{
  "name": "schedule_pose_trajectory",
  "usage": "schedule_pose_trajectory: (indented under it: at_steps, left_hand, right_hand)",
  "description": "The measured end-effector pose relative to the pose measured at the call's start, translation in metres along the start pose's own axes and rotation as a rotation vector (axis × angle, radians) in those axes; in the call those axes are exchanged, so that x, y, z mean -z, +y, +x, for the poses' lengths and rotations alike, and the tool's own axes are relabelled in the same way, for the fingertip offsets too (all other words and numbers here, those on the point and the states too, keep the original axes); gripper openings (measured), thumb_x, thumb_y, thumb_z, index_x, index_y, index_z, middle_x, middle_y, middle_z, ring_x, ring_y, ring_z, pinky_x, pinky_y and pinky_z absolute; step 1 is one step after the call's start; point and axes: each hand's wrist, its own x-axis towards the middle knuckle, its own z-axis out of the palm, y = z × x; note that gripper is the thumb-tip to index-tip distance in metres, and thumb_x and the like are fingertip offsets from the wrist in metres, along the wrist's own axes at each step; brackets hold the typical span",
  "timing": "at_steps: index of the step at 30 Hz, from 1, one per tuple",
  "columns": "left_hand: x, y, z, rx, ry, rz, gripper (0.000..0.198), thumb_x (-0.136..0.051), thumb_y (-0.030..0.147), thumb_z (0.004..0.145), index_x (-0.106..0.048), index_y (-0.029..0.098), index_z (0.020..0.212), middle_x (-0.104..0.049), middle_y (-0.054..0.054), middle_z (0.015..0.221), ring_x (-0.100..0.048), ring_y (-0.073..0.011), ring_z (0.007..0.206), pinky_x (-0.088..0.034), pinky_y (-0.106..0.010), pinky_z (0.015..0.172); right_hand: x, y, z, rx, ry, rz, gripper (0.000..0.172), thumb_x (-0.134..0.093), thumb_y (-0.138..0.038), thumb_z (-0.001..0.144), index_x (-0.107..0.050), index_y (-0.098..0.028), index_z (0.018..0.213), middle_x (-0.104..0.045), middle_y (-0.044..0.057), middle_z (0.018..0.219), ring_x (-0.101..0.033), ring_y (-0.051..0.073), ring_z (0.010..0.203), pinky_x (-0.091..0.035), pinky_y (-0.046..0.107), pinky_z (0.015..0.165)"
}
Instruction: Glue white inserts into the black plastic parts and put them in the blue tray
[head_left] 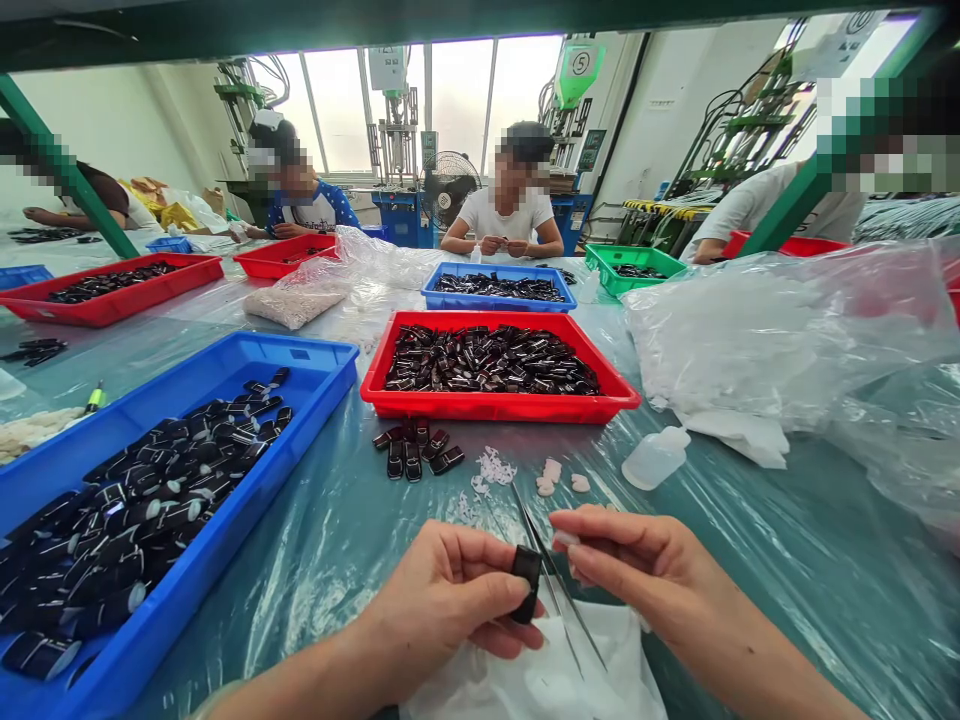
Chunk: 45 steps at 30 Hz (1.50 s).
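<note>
My left hand grips a small black plastic piece upright between thumb and fingers. Just to its right, my right hand pinches a small whitish piece between thumb and index finger; its exact kind is too small to tell. The two hands are close but apart. Metal tweezers lie between them, partly hidden behind the black piece, with their lower end over a white cloth. Beyond my hands are white scraps, a few pale pink bits and several loose black pieces.
A red tray heaped with black pieces stands ahead. At left is a long blue tray of black parts. A white squeeze bottle and clear plastic bags sit at right. Co-workers sit across the table.
</note>
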Motion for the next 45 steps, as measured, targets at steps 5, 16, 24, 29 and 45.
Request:
schedule_pose_trajectory:
  at_steps: [5, 16, 24, 29, 45]
  left_hand:
    - [-0.002, -0.001, 0.000, -0.017, -0.020, 0.048, 0.026, -0.068, 0.030, 0.066, -0.071, 0.011, 0.084, -0.069, -0.010, 0.077, -0.066, -0.0146, 0.065, -0.047, -0.017, 0.054]
    - [-0.005, -0.004, -0.001, -0.026, -0.101, 0.017, 0.020, -0.068, 0.027, 0.067, -0.072, 0.013, 0.080, -0.066, -0.006, 0.073, -0.063, -0.0111, 0.063, -0.046, -0.016, 0.055]
    - [-0.005, -0.004, -0.001, -0.051, -0.121, 0.032, 0.019, -0.067, 0.028, 0.069, -0.072, 0.013, 0.079, -0.064, -0.005, 0.071, -0.061, -0.0108, 0.064, -0.046, -0.016, 0.056]
    - [-0.006, -0.002, -0.003, -0.060, -0.096, 0.037, 0.019, -0.065, 0.027, 0.071, -0.073, 0.013, 0.080, -0.063, -0.004, 0.071, -0.061, -0.0109, 0.064, -0.046, -0.017, 0.057]
    - [-0.007, 0.001, -0.004, -0.123, -0.049, 0.104, 0.017, -0.062, 0.025, 0.072, -0.072, 0.012, 0.075, -0.061, -0.003, 0.062, -0.056, -0.0085, 0.056, -0.047, -0.018, 0.058]
  right_hand:
    - [-0.005, -0.003, -0.001, 0.082, -0.031, -0.020, 0.021, -0.065, -0.037, 0.073, -0.073, -0.021, 0.083, -0.063, 0.001, 0.066, -0.058, 0.013, 0.062, -0.050, 0.024, 0.060]
    - [-0.017, 0.008, -0.010, 0.392, 0.159, -0.106, 0.012, -0.067, -0.021, 0.074, -0.073, -0.029, 0.081, -0.068, -0.002, 0.071, -0.061, 0.012, 0.066, -0.050, 0.018, 0.062]
    - [-0.022, 0.007, -0.014, 0.405, 0.096, -0.102, 0.010, -0.066, -0.019, 0.074, -0.073, -0.027, 0.074, -0.068, 0.000, 0.072, -0.062, 0.014, 0.065, -0.052, 0.020, 0.060]
    - [-0.023, 0.006, -0.014, 0.429, 0.106, -0.103, 0.021, -0.067, -0.016, 0.073, -0.074, -0.034, 0.082, -0.069, -0.001, 0.074, -0.064, 0.015, 0.068, -0.053, 0.021, 0.062]
    - [-0.029, 0.009, -0.014, 0.369, 0.097, -0.078, 0.013, -0.065, -0.024, 0.076, -0.075, -0.030, 0.081, -0.065, 0.001, 0.074, -0.062, 0.015, 0.067, -0.053, 0.023, 0.063]
